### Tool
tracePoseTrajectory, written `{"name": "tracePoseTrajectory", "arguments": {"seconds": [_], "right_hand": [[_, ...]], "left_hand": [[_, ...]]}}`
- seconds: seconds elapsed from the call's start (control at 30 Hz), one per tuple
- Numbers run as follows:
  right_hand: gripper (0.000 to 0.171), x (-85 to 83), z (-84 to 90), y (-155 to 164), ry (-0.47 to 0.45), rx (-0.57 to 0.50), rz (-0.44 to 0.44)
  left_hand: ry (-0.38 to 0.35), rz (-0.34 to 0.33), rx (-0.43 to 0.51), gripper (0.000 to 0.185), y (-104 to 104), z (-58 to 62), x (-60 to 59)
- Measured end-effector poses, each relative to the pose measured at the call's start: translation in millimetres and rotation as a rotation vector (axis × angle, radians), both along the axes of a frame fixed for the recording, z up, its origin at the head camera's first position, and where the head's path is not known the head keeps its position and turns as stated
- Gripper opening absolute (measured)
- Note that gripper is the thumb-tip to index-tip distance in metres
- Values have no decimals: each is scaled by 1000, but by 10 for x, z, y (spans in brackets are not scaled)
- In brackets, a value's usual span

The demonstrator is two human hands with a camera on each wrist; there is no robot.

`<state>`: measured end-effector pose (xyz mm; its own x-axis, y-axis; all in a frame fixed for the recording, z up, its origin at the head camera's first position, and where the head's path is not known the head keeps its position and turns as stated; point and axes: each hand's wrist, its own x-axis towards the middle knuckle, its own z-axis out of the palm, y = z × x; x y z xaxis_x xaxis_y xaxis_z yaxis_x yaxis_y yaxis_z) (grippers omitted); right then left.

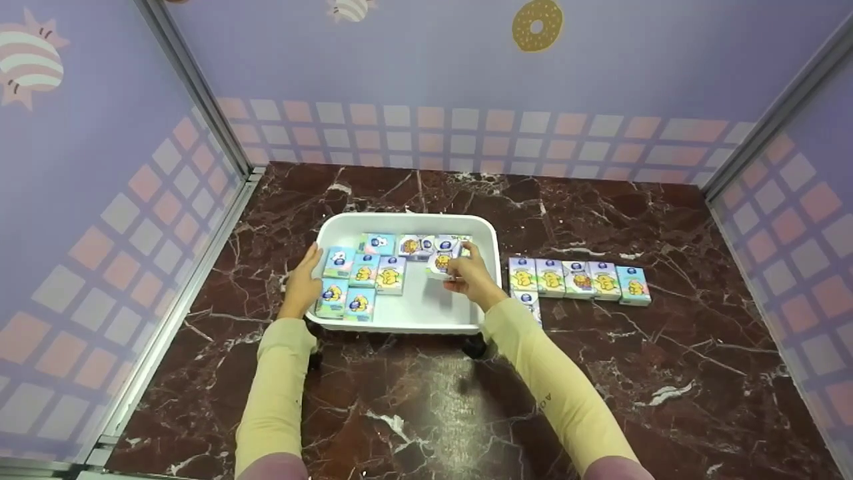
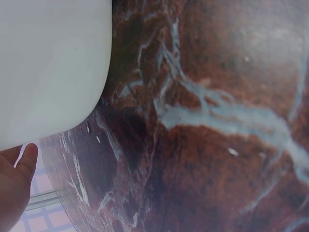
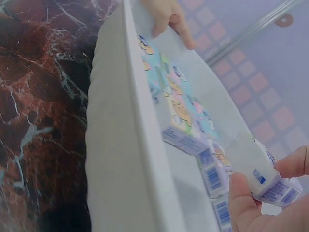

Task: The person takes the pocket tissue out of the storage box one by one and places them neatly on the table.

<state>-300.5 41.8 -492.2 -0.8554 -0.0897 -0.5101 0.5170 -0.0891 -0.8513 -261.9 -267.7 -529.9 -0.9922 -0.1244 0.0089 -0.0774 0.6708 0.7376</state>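
The right hand (image 1: 474,275) is pinching 1 packet (image 1: 440,263) over the white tray (image 1: 400,327) below, likely for control; leftward, the left hand (image 1: 304,285), fingers straight, is touching the tray, presumably steadying it.

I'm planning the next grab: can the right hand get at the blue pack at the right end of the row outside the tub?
Probably not yet: the right hand is pinching a cartoon-printed pack over the white tub. Once free, the way looks clear; nothing covers the blue pack.

from above, the head view looks forward and down over the white tub (image 1: 416,308), shared close-up by left wrist from outside, right wrist lengthwise.
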Motion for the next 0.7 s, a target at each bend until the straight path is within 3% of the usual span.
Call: {"name": "tracePoseTrajectory", "arguments": {"seconds": [0.27,0.7], "right_hand": [[73,15,88,222,6,-73,34],[66,214,252,750,88,-223,42]], "left_hand": [[-21,-7,36,71,9,-2,-3],[-23,3,9,71,-1,-7,-7]]}}
